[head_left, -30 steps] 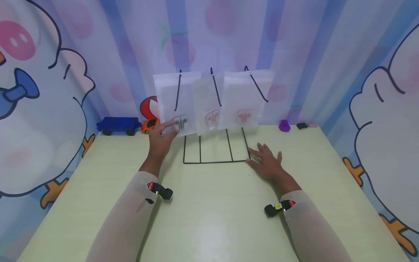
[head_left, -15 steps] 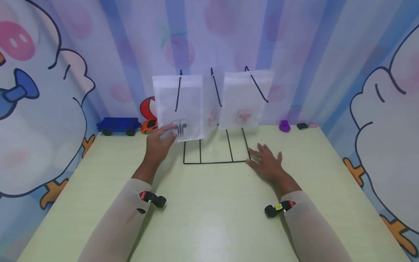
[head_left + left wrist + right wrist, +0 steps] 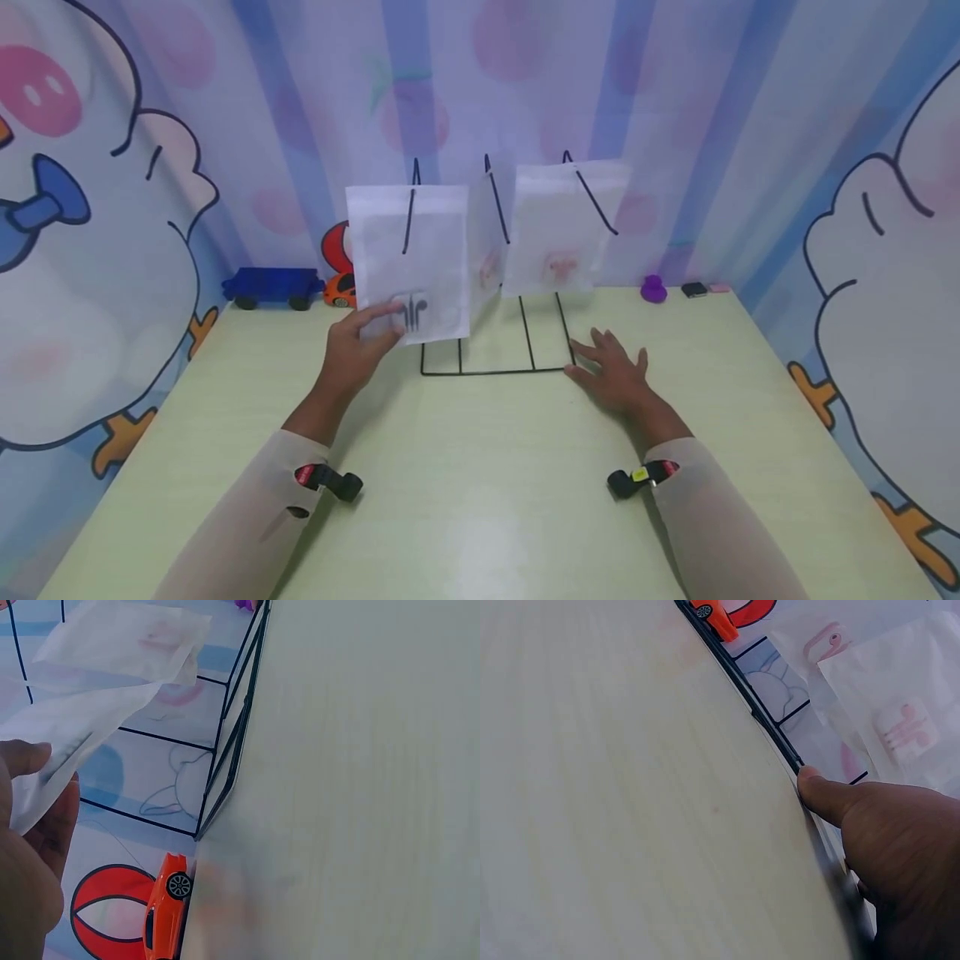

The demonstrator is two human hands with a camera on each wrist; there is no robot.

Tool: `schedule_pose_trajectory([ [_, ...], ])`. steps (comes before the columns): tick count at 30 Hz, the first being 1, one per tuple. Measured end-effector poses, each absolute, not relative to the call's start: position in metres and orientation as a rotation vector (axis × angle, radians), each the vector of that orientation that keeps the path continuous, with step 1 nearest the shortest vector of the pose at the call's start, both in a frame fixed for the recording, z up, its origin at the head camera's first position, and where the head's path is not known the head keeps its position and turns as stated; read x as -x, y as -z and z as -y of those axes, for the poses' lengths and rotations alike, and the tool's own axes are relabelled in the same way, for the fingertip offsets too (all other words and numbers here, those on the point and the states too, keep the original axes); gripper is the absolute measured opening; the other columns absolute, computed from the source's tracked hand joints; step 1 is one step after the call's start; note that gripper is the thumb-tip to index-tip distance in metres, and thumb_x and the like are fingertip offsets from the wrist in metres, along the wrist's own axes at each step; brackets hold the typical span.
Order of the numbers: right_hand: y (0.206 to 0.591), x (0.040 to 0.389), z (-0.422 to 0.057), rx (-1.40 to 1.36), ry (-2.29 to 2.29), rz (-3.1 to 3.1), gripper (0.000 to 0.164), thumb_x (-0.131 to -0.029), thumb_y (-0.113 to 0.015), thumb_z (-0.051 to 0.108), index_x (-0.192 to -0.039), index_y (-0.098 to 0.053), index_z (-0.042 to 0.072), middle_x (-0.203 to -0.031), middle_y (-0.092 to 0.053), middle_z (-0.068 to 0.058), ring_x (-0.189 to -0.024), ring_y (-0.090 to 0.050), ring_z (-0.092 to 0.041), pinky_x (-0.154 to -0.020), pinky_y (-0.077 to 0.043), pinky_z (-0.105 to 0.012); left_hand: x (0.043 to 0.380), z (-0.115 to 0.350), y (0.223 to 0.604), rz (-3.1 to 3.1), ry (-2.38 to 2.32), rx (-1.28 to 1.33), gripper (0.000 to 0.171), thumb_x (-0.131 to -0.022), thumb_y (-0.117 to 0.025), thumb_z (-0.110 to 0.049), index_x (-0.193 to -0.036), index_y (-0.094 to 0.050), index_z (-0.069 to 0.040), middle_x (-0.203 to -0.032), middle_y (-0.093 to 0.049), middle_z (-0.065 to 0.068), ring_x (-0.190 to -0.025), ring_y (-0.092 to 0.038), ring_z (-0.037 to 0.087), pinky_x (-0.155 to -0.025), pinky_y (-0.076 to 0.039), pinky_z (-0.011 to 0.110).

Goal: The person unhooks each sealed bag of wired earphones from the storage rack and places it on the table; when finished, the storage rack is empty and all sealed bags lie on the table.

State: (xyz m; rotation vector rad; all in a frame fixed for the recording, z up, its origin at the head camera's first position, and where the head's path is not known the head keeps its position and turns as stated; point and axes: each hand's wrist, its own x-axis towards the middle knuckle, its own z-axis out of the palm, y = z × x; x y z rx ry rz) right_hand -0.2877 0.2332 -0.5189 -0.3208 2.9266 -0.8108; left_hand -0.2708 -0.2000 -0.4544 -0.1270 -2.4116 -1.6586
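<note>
The left hand (image 3: 347,354) pinched a bag (image 3: 410,258), apparently to unhook it; the right hand (image 3: 617,377), fingers spread, touched the rack (image 3: 495,372). Clearing the hook (image 3: 408,222) above the left seemed next.

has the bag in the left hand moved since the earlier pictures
Yes: in the head view, the white earphone bag held in the left hand has slid along its fixed black hook toward the tip, nearer the person.

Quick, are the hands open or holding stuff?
Left hand: closed, pinching the leftmost white, rectangular, translucent packet.
Right hand: open, touching the black wire rack.
</note>
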Motion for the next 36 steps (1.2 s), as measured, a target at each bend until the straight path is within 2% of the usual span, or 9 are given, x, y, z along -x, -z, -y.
schedule_pose_trajectory([
  [5,0.522,0.289,-0.233,0.317,0.793,-2.927,0.065,-0.112,-0.050,0.057,-0.168,-0.044,0.024,-0.184,-0.016,-0.017,-0.172,-0.004,-0.043,-0.126,0.017,-0.081,0.261,0.202,0.454,2.448,1.684,0.082,0.045,-0.100,-0.080,-0.018,-0.143,-0.074,-0.029,-0.161,-0.061,0.009,-0.145,-0.061,0.040,-0.111,-0.057,0.062],
  [17,0.521,0.290,-0.231,0.312,0.813,-2.920,0.065,-0.112,-0.051,0.056,-0.167,-0.045,0.024,-0.184,-0.016,-0.017,-0.172,-0.003,-0.043,-0.126,0.019,-0.080,0.235,0.207,0.458,2.410,1.709,0.105,0.042,-0.098,-0.082,-0.015,-0.139,-0.077,-0.020,-0.156,-0.065,0.012,-0.141,-0.063,0.036,-0.113,-0.057,0.058],
  [20,0.523,0.289,-0.232,0.308,0.808,-2.920,0.065,-0.112,-0.051,0.057,-0.167,-0.045,0.024,-0.184,-0.016,-0.017,-0.172,-0.003,-0.043,-0.126,0.018,-0.081,0.227,0.208,0.461,2.387,1.726,0.139,0.042,-0.097,-0.083,-0.012,-0.138,-0.077,-0.017,-0.153,-0.067,0.013,-0.137,-0.065,0.035,-0.107,-0.062,0.040],
  [23,0.522,0.288,-0.232,0.314,0.814,-2.923,0.065,-0.112,-0.051,0.056,-0.167,-0.046,0.023,-0.183,-0.017,-0.018,-0.172,-0.004,-0.044,-0.126,0.018,-0.081,0.221,0.207,0.463,2.343,1.761,0.193,0.041,-0.096,-0.083,-0.009,-0.137,-0.077,-0.012,-0.150,-0.069,0.015,-0.133,-0.067,0.034,-0.096,-0.061,0.021],
  [25,0.521,0.287,-0.232,0.316,0.822,-2.921,0.065,-0.112,-0.052,0.056,-0.167,-0.046,0.022,-0.183,-0.017,-0.018,-0.172,-0.004,-0.044,-0.126,0.018,-0.081,0.217,0.206,0.463,2.325,1.782,0.200,0.041,-0.096,-0.083,-0.007,-0.137,-0.077,-0.011,-0.149,-0.069,0.016,-0.131,-0.068,0.034,-0.091,-0.060,0.016],
  [29,0.520,0.288,-0.232,0.316,0.811,-2.924,0.064,-0.112,-0.051,0.056,-0.167,-0.046,0.023,-0.183,-0.017,-0.018,-0.172,-0.004,-0.044,-0.126,0.017,-0.081,0.210,0.203,0.462,2.304,1.815,0.209,0.042,-0.096,-0.082,-0.005,-0.137,-0.076,-0.009,-0.150,-0.068,0.017,-0.129,-0.068,0.030,-0.092,-0.062,0.019],
  [36,0.520,0.289,-0.233,0.317,0.799,-2.930,0.065,-0.112,-0.050,0.056,-0.167,-0.045,0.023,-0.183,-0.017,-0.018,-0.172,-0.004,-0.044,-0.126,0.017,-0.081,0.199,0.200,0.463,2.225,1.838,0.313,0.040,-0.094,-0.082,0.000,-0.134,-0.076,-0.002,-0.143,-0.070,0.024,-0.115,-0.073,0.010,-0.089,-0.065,0.023],
])
